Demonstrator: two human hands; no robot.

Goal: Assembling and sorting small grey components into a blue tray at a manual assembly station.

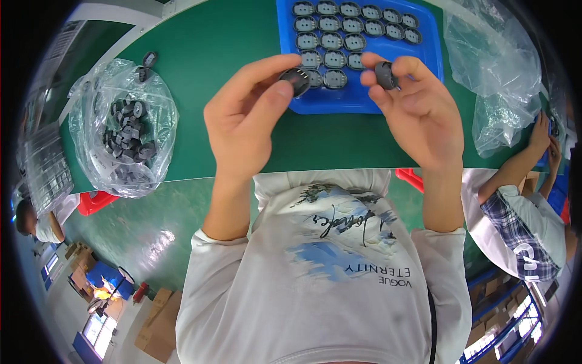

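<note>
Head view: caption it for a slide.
Left hand holding a round black part, right hand a small dark-grey part, by a blue plastic tray.

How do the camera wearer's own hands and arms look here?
The left hand and right hand are bare; no gloves, rings or watch show. The forearms are uncovered. Loose white sleeves end near the elbows, with no visible markings.

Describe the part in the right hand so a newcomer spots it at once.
Find the blue tray on the green table. By its near right corner, the right hand pinches a small dark grey part. Unlike the parts lined up in the tray, it is held; the left hand holds another, further left.
</note>
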